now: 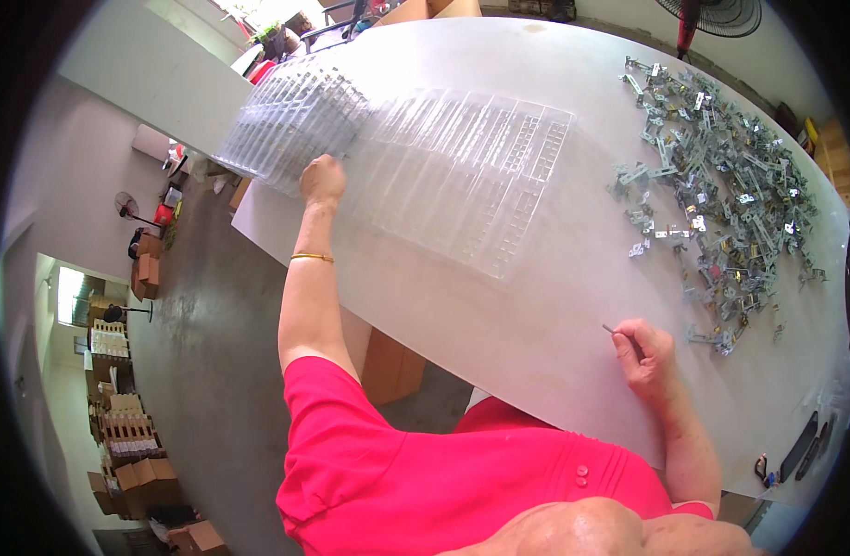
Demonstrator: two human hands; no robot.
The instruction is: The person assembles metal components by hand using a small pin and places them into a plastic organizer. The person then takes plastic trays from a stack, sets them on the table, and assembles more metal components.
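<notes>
My left hand [323, 182] is closed at the near right corner of a stack of clear plastic trays [281, 125]. Its fingertips are partly hidden, so whatever they grip cannot be made out. Right beside it, clear compartmented trays [453, 176] lie flat on the white table [573, 287]. Near the table's front edge, my right hand [647, 357] pinches a thin, dark, rod-like piece [610, 329] that sticks out past the thumb and forefinger. Beyond that hand spreads a large heap of small metal brackets [730, 195], some with brass-coloured parts.
Scissors [766, 471] and a black long-shaped item [799, 449] lie at the right table edge. A fan [717, 14] stands behind the table. Cardboard boxes [147, 482] line the left wall, and another box [392, 366] sits under the table.
</notes>
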